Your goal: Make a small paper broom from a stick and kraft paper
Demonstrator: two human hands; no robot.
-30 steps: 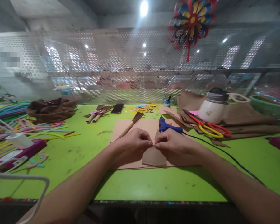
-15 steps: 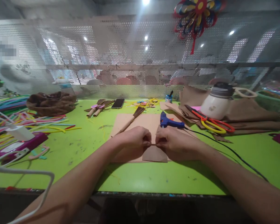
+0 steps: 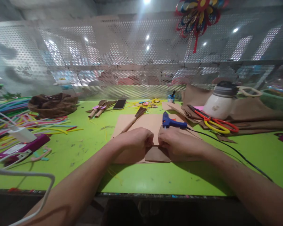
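Since the earlier frames, both my hands have come closer to the near edge of the small brown sheet [image 3: 157,154], and my fingers have curled in more tightly. The green table [image 3: 141,180] spans my view. At its far right lies a heap of folded brown paper [image 3: 252,110]. A tan board [image 3: 153,121] lies in the middle, under my hands. My left hand [image 3: 140,138] and right hand [image 3: 174,141] face each other over it, the fingers of each pinching the far edge of the small sheet, which looks narrowly rolled; the sheet itself lies on the near part of the board. A crumpled brown bag [image 3: 53,106] sits far left, a white bottle [image 3: 218,103] at the heap. The red-and-yellow scissors [image 3: 205,117] lie in front of the bottle. The frayed paper stick [image 3: 128,124] and the blue glue gun [image 3: 175,124] rest on the board, the gun just beyond my right hand; I can't tell whether they touch.
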